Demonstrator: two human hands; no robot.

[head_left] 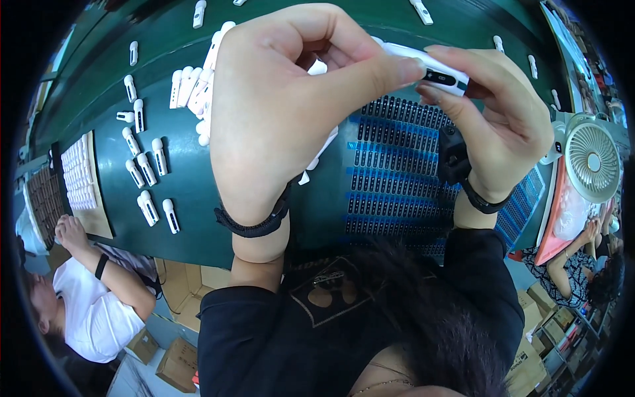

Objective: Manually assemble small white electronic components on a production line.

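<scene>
Two hands raised close to the camera, both gripping one small white device with a dark oval window on its near face

Left hand: curled, fingers bent inward, index fingertip pressed against the left end of the white device; thumb side turned away, so how much of the device lies inside the curl cannot be told. Black band around the wrist

Right hand: pinched shut on the right end of the device, fingers over the top, thumb underneath. Black wrist strap with a dark block attached just left of the wrist

Device position: between the two hands, held above the table, tilted slightly down toward the right hand

Below and behind the right hand: blue tray with rows of small dark slots, lying on the green table. Directly behind the left hand: heap of white parts of similar shape, partly hidden by the hand. Further left of the left hand: several white parts laid out singly and in pairs, well apart from the hands

Far right of the right hand: small white fan at the table edge

Lower left, well apart from both hands: another person in a white shirt, one hand resting near a tan tray of small white pieces
</scene>
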